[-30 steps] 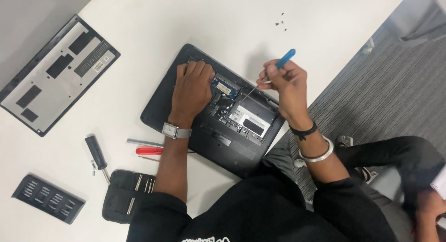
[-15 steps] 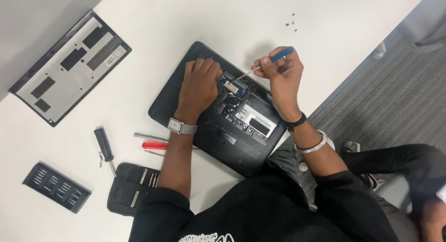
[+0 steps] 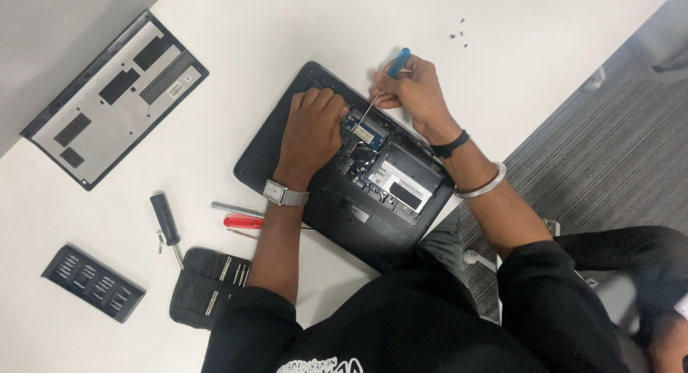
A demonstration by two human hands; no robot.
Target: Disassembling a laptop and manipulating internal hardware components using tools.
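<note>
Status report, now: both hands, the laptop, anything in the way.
Right hand in a grip on the blue-handled screwdriver, tip down in the opened laptop. Left hand flat on the laptop beside it. Nothing blocking the work spot.

Open laptop (image 3: 373, 194) mid-frame on white table (image 3: 236, 43), left hand (image 3: 312, 133) flat on it, right hand (image 3: 416, 93) gripping blue screwdriver (image 3: 390, 68), back panel (image 3: 115, 97) upper left, screws (image 3: 459, 32) top right.

Left hand (image 3: 313, 133) lies flat, palm down, fingers curled; right hand (image 3: 412, 93) closed in a grip, wrist bent
</note>
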